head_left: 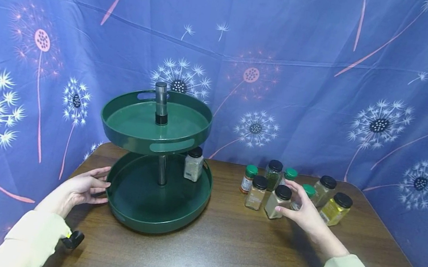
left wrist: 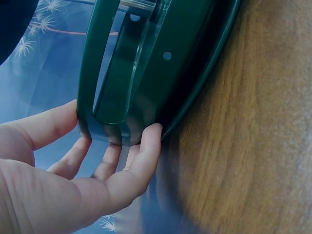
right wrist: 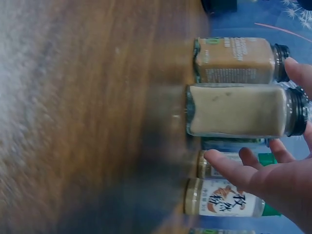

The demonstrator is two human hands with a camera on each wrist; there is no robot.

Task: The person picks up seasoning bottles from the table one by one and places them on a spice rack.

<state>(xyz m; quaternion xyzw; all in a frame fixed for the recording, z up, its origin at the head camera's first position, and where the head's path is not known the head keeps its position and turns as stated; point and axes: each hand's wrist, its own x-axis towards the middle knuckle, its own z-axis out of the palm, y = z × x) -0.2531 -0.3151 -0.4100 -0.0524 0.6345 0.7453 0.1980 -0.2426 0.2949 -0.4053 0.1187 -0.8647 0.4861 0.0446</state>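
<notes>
"How were the hands?"

"The left hand point(head_left: 82, 188) was spread, fingertips resting against the outer wall of the lower green tray point(head_left: 149, 222). The right hand point(head_left: 306, 215) was spread around a black-capped jar of beige powder point(head_left: 275, 204) — whether it touched the glass, I couldn't tell."

"And where was that jar?"

"On the desk point(head_left: 214, 255), right of the tray, beside a jar of brownish powder point(head_left: 255, 198), with a yellow jar point(head_left: 333, 211) farther right."

"Any jar in the trays?"

"One pale jar point(head_left: 193, 168) — upright, toward the lower tray's back right. Blue dandelion-print cloth point(head_left: 309, 87) hung behind."
</notes>
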